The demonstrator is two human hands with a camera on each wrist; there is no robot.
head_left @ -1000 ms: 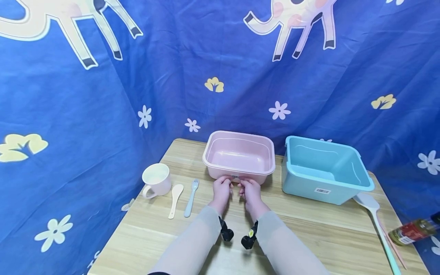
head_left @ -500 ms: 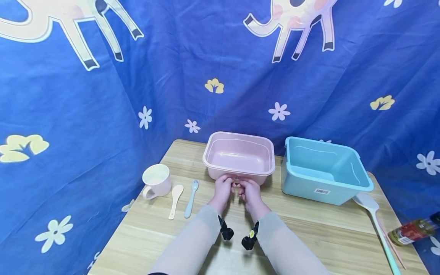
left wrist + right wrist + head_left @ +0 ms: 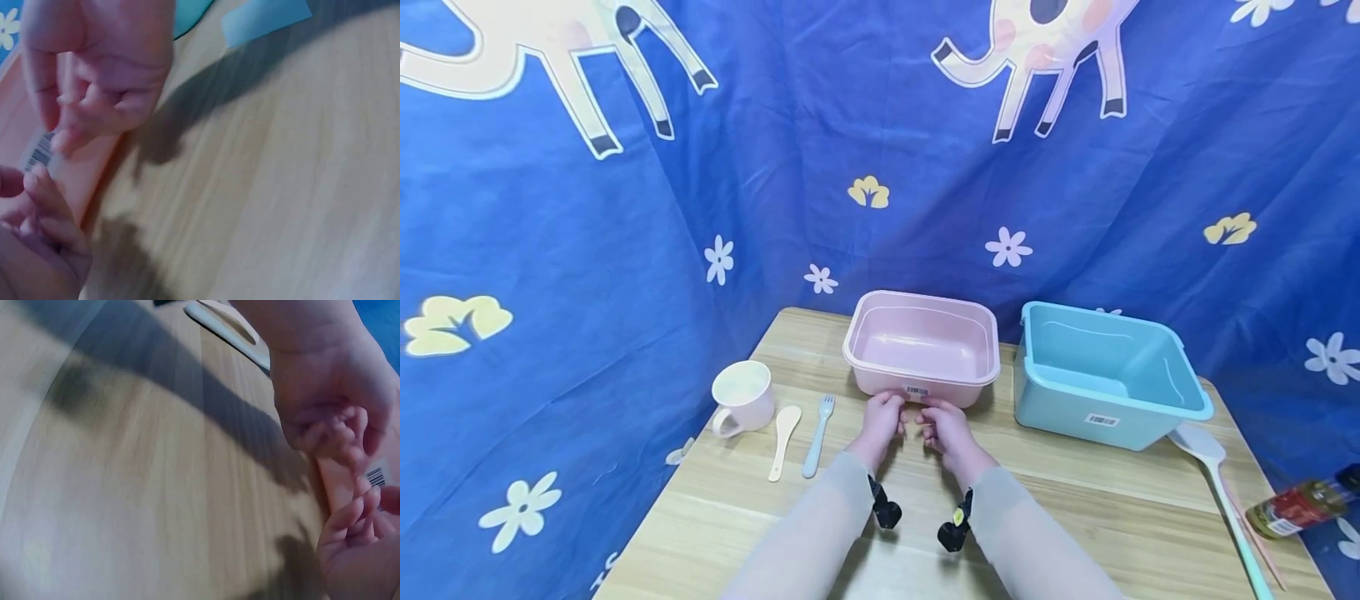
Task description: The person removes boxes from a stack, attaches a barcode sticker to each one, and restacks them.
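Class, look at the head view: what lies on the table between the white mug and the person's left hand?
Two utensils lie side by side: a cream spoon next to the white mug, then a pale blue fork nearer the left hand. The head view shows this.

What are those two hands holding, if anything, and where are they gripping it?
Nothing, it seems. The left hand and right hand hover with loosely curled fingers just before the pink tub's barcode label, apparently off its wall.

Pale grey sleeves (image 3: 820, 533), black wrist-mounted cameras (image 3: 886, 510) underneath.

Blue bin (image 3: 1105, 379), white mug (image 3: 743, 395), spoon (image 3: 785, 427), fork (image 3: 818, 432), spatula (image 3: 1213, 467), bottle (image 3: 1303, 502) on table (image 3: 730, 517).
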